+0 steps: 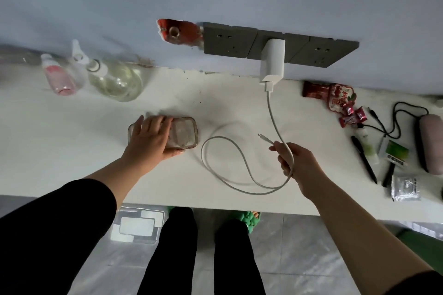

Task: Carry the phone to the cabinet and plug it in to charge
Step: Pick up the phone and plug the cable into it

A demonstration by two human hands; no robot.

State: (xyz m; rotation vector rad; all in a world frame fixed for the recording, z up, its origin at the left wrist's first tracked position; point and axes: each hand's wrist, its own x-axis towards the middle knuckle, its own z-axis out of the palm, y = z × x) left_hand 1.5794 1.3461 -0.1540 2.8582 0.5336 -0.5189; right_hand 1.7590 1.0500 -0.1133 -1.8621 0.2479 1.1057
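Note:
The phone, in a clear case with a brownish rim, lies flat on the white cabinet top. My left hand rests on its left half and grips it. A white charger is plugged into the grey wall socket strip. Its white cable loops over the cabinet top. My right hand pinches the cable just behind its free plug, which points left toward the phone, a hand's width away from it.
A pink bottle and a clear spray bottle lie at the back left. Snack packets, pens, a black cord and a grey pouch crowd the right end. The floor lies below the cabinet's front edge.

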